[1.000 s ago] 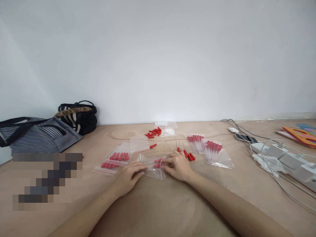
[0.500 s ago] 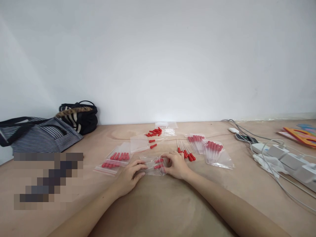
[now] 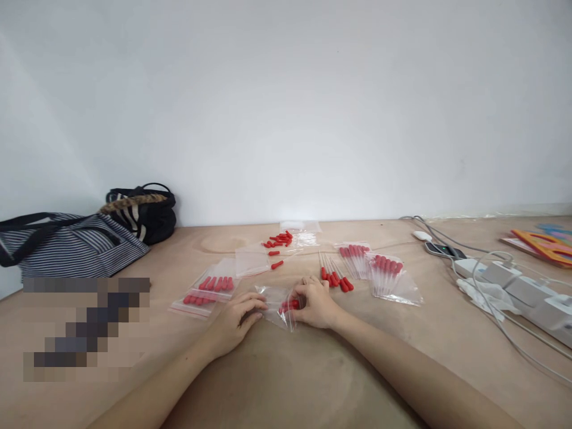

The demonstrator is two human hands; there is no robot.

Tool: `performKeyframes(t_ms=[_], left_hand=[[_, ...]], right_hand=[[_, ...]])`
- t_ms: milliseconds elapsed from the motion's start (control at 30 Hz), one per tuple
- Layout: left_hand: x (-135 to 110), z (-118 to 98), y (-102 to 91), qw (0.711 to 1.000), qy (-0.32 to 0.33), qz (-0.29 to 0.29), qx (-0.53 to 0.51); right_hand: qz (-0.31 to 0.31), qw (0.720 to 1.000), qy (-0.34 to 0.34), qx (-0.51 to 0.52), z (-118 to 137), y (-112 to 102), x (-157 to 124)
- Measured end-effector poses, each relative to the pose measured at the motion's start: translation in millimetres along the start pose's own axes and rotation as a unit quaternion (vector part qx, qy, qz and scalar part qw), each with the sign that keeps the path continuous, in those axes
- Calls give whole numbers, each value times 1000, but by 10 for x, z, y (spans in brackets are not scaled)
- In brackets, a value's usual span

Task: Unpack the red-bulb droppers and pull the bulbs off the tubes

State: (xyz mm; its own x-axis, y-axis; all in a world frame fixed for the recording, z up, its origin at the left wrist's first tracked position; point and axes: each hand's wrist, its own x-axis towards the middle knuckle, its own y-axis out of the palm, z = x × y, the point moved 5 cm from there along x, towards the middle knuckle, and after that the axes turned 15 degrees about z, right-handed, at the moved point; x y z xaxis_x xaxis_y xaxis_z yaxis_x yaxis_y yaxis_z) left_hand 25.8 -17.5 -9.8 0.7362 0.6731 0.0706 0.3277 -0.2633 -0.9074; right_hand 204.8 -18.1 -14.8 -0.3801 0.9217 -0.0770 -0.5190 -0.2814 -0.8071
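Now the right hand (image 3: 318, 304) is curled tighter than a second ago; then its fingers lay flat along the clear bag (image 3: 272, 297), now they pinch the bag's right end around the red-capped pieces (image 3: 289, 305) inside; the bag looks shorter and bunched, where before it lay stretched out between the two hands. Left hand (image 3: 235, 319) has barely moved; it lies low on the table (image 3: 286, 381) with fingertips on the bag's left edge at 9 o'clock of it; whether it pinches the film or only presses on it, cannot tell. Bag sits on the table between both hands, dead centre, close to the body; so the contents seem gathered toward the right end, judging from the bunching. Around it nothing has shifted: loose droppers (image 3: 334, 276) at 1 o'clock of the right hand; filled bags (image 3: 209, 289) at 10 o'clock of the left hand; bagged droppers (image 3: 388, 273) at 2 o'clock; loose red caps (image 3: 277, 240) at 12 o'clock; striped bag (image 3: 67, 245) far off at 9 o'clock.
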Motion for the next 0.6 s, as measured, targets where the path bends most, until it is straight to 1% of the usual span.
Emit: performKeyframes(t_ms=[200, 367, 433, 600], left_hand=[[-7, -17, -42, 1000, -22, -9, 3], [7, -26, -56, 999, -35, 10, 8], [7, -20, -50, 999, -39, 16, 9], [-1, 4, -29, 999, -45, 26, 6]], right_hand=[[-20, 999, -2, 36, -45, -87, -62], [21, 995, -40, 87, -133, -78, -105], [21, 992, -59, 107, -133, -62, -118], [7, 994, -101, 43, -117, -100, -208]])
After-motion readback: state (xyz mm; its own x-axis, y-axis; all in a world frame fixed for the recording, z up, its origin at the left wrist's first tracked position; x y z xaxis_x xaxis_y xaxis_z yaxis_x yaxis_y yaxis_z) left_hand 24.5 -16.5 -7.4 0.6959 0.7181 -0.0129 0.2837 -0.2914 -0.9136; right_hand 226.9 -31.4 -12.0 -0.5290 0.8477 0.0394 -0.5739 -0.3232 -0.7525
